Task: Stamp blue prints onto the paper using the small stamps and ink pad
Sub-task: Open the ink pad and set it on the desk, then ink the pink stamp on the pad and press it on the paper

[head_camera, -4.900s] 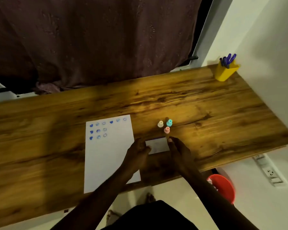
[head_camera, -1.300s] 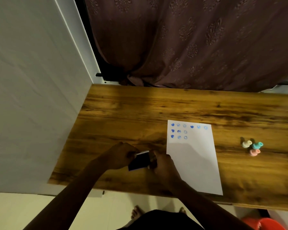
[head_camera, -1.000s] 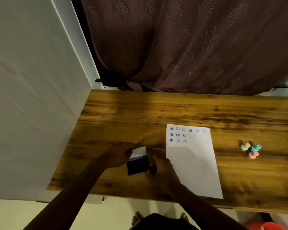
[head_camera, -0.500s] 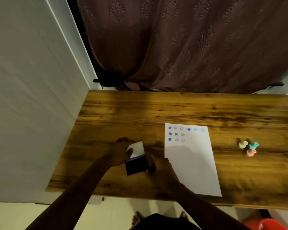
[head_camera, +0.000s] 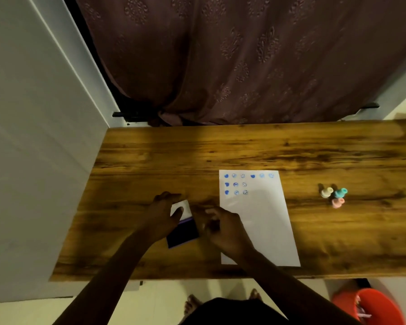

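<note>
Ink pad (head_camera: 183, 233) lies open at lower centre of the frame on the worktop (head_camera: 150, 160), its white lid (head_camera: 182, 208) tipped back under my left hand (head_camera: 161, 215), whose fingers rest on it. My right hand (head_camera: 223, 225) hovers loosely curled beside it, gripping nothing. Paper (head_camera: 256, 219) lies right of centre; three small stamps (head_camera: 334, 195) stand farther right.

**Wood, paper, cloth and plastic**

The table (head_camera: 267, 146) across the middle of the frame is varnished wood, dark-grained with a soft sheen. On it, right of centre, lies smooth matt white paper (head_camera: 263, 226). The ink pad (head_camera: 183, 233) at lower centre shows a dark matt inking face and a pale lid. The small stamps (head_camera: 334, 195) at right look like pastel plastic. The curtain (head_camera: 244, 55) along the top is embossed cloth. The bucket (head_camera: 370, 306), lower right, is glossy red plastic.
</note>
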